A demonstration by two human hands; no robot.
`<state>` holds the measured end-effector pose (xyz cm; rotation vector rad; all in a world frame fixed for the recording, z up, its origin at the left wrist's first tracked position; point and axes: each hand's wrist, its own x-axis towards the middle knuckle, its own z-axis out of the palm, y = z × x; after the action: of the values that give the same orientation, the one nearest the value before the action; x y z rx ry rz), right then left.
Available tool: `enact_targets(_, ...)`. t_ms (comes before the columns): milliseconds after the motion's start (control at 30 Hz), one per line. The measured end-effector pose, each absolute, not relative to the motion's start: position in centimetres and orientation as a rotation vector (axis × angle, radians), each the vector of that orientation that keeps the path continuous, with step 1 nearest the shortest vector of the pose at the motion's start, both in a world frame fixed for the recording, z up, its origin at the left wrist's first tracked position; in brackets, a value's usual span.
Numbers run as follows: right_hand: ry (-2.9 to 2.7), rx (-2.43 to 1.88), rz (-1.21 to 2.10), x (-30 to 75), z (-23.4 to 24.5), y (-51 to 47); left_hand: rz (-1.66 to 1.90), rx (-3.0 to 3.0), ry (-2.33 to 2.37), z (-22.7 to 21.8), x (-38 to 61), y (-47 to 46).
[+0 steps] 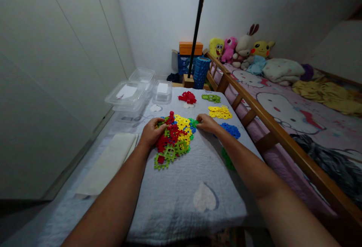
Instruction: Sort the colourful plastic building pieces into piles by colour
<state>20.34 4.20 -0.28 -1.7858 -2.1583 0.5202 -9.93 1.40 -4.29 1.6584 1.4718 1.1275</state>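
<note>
A mixed pile of plastic interlocking building pieces lies mid-table, with red pieces point(166, 139), yellow flower-shaped pieces point(183, 124) and light-green square frames point(170, 152). My left hand point(152, 130) is at the pile's left edge, its thumb and fingers closed near red and light-green pieces; what they grip is unclear. At the right edge, my right hand point(207, 123) pinches a green flower-shaped piece point(195, 123) beside blue ones. Sorted groups lie to the right and behind: red point(187, 97), light green point(211, 98), yellow point(220, 112), blue point(231, 130) and green point(227, 159), the last partly hidden by my right forearm.
Clear plastic boxes point(127, 95) stand at the back left, near a folded cream cloth point(113, 160). A wooden bed rail point(254, 111) runs along the right side. A black pole point(195, 32) rises behind the table, beside a blue foam roller point(201, 73).
</note>
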Motion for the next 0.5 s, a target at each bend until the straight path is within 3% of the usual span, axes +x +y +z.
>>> enact_targets(333,-1.669,-1.640,0.985,25.6,1.6,-1.5,1.118,1.655,1.492,-3.8,-9.7,1.1)
enact_targets(500,-1.539,-1.700,1.025,29.2,2.9,-6.9,1.105,1.653,1.482,-3.5,-9.6,0.9)
